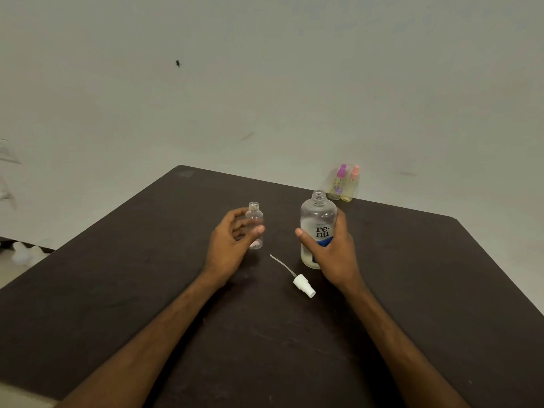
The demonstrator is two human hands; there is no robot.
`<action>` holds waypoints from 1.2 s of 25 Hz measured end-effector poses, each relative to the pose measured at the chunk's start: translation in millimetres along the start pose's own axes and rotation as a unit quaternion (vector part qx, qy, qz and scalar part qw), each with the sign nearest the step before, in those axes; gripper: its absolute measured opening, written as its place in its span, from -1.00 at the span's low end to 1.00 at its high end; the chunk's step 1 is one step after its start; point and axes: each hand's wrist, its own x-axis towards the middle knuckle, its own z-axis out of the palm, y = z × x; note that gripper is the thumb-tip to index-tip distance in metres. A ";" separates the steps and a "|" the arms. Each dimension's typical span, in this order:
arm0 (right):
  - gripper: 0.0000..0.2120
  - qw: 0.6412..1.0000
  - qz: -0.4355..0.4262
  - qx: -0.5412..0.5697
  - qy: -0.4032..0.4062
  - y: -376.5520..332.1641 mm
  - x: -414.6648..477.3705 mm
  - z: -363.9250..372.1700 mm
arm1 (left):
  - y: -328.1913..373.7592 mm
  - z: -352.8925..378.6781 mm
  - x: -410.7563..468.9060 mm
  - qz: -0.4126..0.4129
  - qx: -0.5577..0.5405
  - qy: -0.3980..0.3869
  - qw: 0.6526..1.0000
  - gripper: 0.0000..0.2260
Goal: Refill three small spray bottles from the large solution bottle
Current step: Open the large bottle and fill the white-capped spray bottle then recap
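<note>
A small clear spray bottle (255, 219) stands upright and uncapped on the dark table (147, 290). My left hand (229, 245) curls around it, thumb against its front. My right hand (331, 251) grips the large solution bottle (318, 219), which stands upright with its neck uncovered and holds a little liquid at the bottom. A white spray cap with its dip tube (303, 284) lies flat on the table between my hands. Two more small spray bottles, one with a purple cap (338, 182) and one with a pink cap (350, 185), stand at the far edge.
The table sits against a pale wall. Its left edge runs diagonally, with blurred white shapes (23, 253) beyond it on the floor side.
</note>
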 end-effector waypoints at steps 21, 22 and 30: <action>-0.24 0.966 -0.136 -0.206 -0.082 -1.5 17.9 4.6 | -2.6 5.6 0.5 0.038 0.030 -0.016 0.999 -0.67; -0.24 0.967 -0.138 -0.201 -0.081 -2.7 17.6 5.7 | -3.2 5.6 0.8 0.038 0.032 -0.019 0.999 -0.66; -0.17 0.936 -0.169 -0.292 -0.099 -1.3 23.5 1.0 | -3.9 4.6 2.1 0.049 0.052 -0.005 0.997 -0.65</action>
